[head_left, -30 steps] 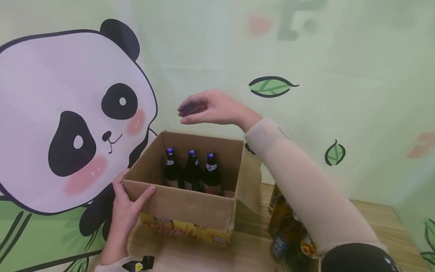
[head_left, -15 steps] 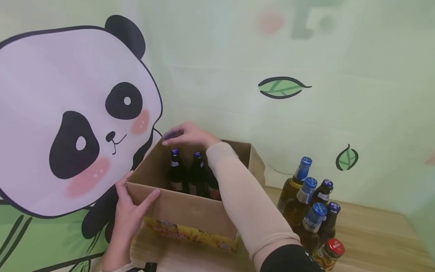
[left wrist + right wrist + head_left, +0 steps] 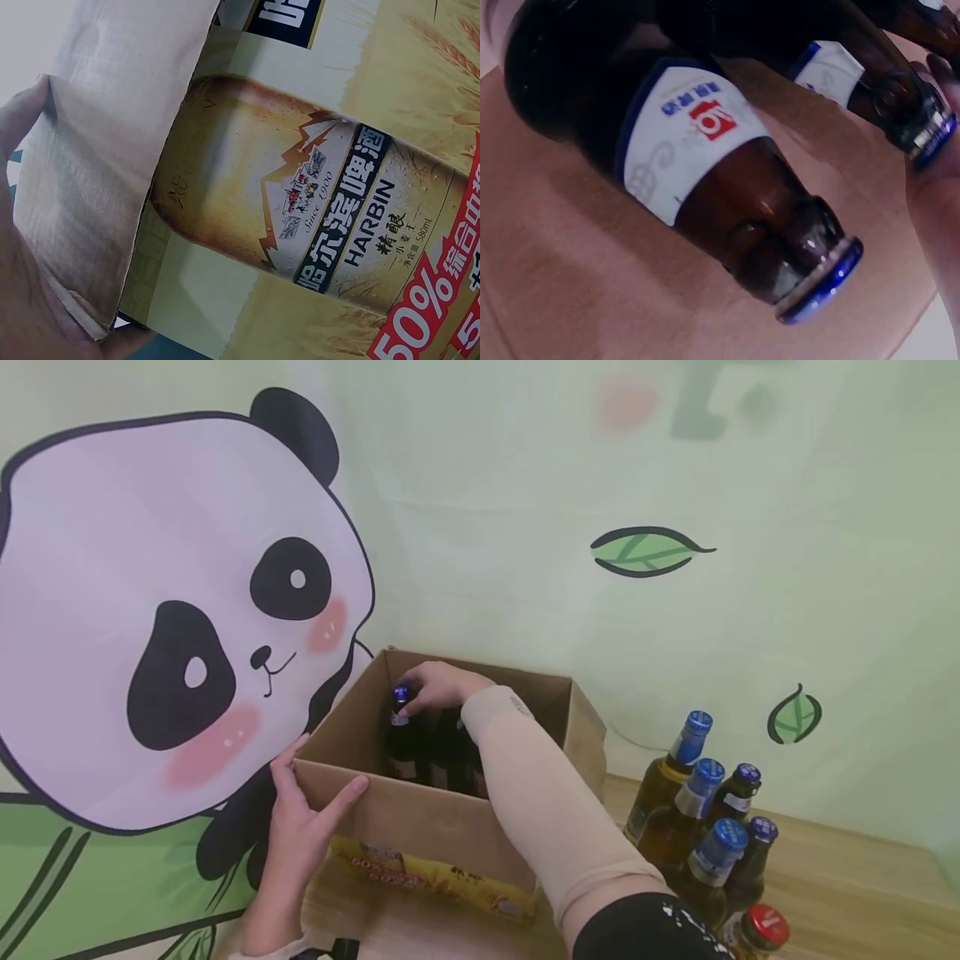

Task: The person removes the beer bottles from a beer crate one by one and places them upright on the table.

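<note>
An open cardboard box (image 3: pixel 420 827) with a yellow beer print stands on the wooden table (image 3: pixel 847 868). My left hand (image 3: pixel 303 814) grips its near left corner, thumb over the folded-down flap; the left wrist view shows the printed side (image 3: pixel 300 210). Dark beer bottles stand upright in a row inside. My right hand (image 3: pixel 442 683) reaches into the box and holds the leftmost beer bottle (image 3: pixel 401 739) by its neck, thumb and fingers around it just below the blue cap. In the right wrist view another capped bottle (image 3: pixel 772 217) is close by. My right sleeve partly hides the row.
Several beer bottles with blue caps (image 3: pixel 708 777) stand grouped on the table right of the box, beside my right forearm. A red-capped bottle (image 3: pixel 765 931) is nearest. Behind the table hangs a green backdrop (image 3: pixel 487 527) with a printed panda (image 3: pixel 187 527).
My right hand has come down from above the box to the neck of the leftmost bottle. My left hand keeps its grip on the corner. The view has shifted slightly left.
</note>
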A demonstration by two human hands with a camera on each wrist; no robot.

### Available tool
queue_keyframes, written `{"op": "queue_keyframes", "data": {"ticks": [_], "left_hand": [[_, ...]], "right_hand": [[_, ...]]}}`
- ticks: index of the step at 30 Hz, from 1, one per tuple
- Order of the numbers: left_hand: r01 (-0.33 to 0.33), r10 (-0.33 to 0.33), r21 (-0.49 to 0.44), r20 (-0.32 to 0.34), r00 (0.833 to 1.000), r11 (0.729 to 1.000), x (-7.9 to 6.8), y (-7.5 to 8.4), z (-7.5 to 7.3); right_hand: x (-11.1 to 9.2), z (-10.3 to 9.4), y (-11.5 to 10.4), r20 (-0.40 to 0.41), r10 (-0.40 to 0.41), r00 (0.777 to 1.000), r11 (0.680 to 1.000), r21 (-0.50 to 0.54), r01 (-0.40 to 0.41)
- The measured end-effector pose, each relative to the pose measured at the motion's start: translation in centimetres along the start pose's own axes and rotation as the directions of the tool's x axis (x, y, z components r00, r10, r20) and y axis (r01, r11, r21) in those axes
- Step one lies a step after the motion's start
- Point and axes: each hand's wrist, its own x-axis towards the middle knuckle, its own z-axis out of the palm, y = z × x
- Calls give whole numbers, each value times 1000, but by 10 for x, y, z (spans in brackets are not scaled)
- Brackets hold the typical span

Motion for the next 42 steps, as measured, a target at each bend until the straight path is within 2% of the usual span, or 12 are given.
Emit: {"op": "queue_keyframes", "data": {"ticks": [7,11,16,25,30,42], "left_hand": [[5,-5,-7,-3,1000,1000,-1,1,2],[4,-4,-5,-9,1000,1000,-1,0,1],[-3,3,4,-12,1000,1000,0,0,1],[-17,17,7,-14,1000,1000,1,0,1],[-17,17,13,-17,1000,1000,0,0,1],[-24,25,27,-25,999,999,0,-1,2]], "right_hand": [[5,6,-1,-20,0,1000,999,-34,0],[6,9,-3,-21,-32,999,998,-50,31],[6,13,-6,5,-76,997,990,-120,76],[5,16,-14,31,-89,996,960,-265,94],[7,18,-15,19,-80,997,962,-261,82],[7,19,-15,38,-152,988,937,-312,157]]}}
